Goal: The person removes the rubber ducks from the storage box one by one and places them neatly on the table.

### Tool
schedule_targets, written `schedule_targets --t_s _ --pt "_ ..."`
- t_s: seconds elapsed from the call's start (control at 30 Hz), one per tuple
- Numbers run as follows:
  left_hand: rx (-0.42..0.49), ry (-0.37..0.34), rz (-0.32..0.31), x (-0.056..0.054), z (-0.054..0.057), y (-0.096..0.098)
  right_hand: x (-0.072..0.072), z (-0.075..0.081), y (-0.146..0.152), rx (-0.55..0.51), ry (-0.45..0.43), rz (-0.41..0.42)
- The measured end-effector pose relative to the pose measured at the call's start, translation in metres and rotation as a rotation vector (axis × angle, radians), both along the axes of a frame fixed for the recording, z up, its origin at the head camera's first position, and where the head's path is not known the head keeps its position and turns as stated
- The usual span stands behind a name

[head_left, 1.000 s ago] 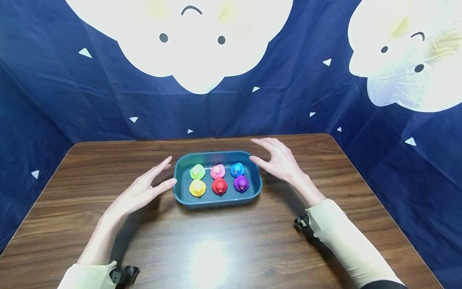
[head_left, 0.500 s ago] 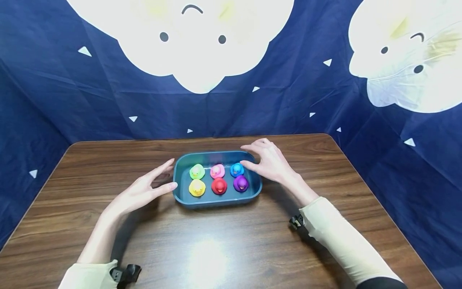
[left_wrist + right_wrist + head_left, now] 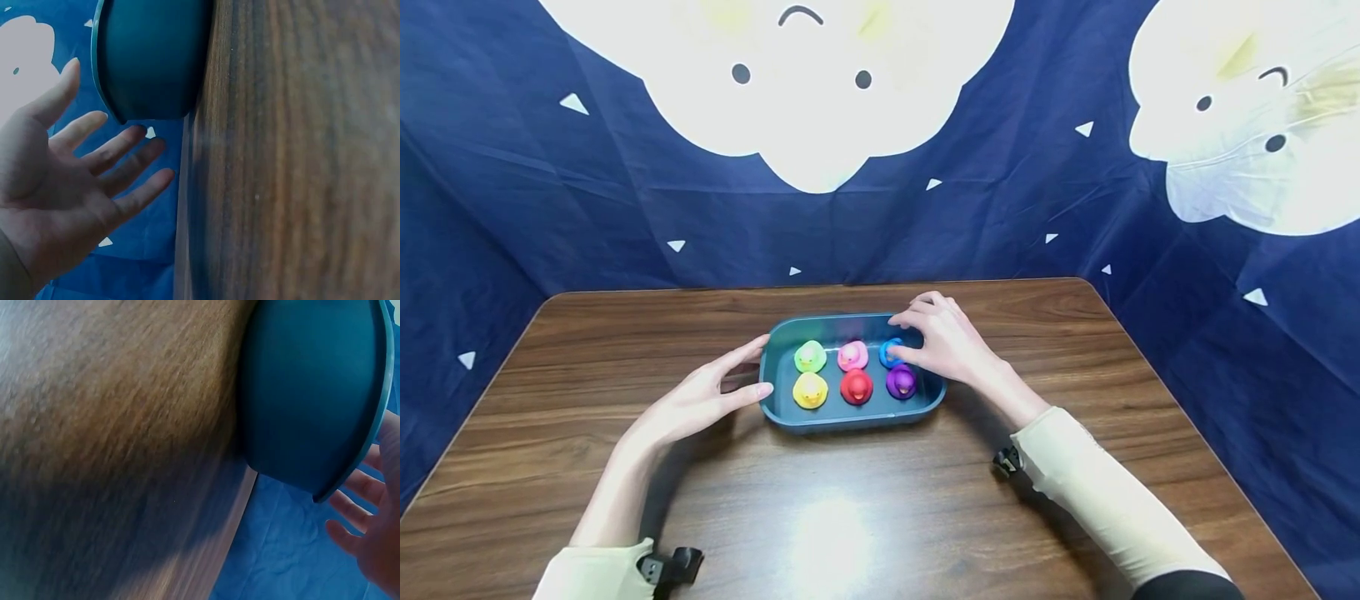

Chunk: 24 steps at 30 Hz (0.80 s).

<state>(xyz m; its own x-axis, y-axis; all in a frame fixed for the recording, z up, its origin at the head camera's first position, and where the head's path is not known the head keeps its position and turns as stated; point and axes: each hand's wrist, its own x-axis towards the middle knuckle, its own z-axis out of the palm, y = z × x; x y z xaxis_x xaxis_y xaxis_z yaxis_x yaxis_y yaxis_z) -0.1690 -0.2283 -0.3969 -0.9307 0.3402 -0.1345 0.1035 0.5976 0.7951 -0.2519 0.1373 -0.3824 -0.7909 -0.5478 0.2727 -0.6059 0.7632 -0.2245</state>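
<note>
A teal plastic tub [image 3: 850, 421] stands on the table with small rubber ducks inside, in two rows. At the back are a green duck [image 3: 809, 357], a pink duck [image 3: 853, 356] and a blue duck [image 3: 887, 353]. A yellow duck [image 3: 810, 390], a red duck [image 3: 857, 387] and a purple duck [image 3: 901, 382] are in front. My right hand [image 3: 953, 343] reaches over the tub's right rim, thumb and forefinger spread around the blue duck and partly hiding it. At the left rim, my left hand [image 3: 700, 398] is spread, its thumb tip overlapping the edge.
The wooden table [image 3: 737, 517] reaches back to a dark blue cloth backdrop [image 3: 700, 208] with white clouds. Dark wrist mounts [image 3: 673, 567] sit at both cuffs. In the left wrist view, the tub's outer wall [image 3: 156, 59] rises beyond the fingertips.
My right hand has moved left, from beside the tub to over the blue duck. My left hand has edged slightly right, closer to the left rim. The ducks have stayed put.
</note>
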Motion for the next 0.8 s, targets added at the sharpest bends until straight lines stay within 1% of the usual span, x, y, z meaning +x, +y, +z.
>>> schedule_targets --t_s 0.23,0.33,0.53,0.8 --pt "0.003 -0.002 -0.01 0.0004 -0.0011 0.0001 -0.0007 -0.0042 -0.003 0.038 -0.024 0.005" --pt "0.007 -0.009 -0.015 0.0001 -0.0014 0.0004 -0.0018 -0.0061 -0.0039 0.06 -0.022 0.01" --pt "-0.015 -0.004 -0.008 -0.0003 -0.0021 0.0007 -0.0029 -0.0085 -0.0064 0.092 -0.005 0.017" --pt "-0.013 -0.022 -0.004 0.0013 -0.0009 0.0028 -0.003 -0.0097 -0.0096 0.13 -0.011 0.011"
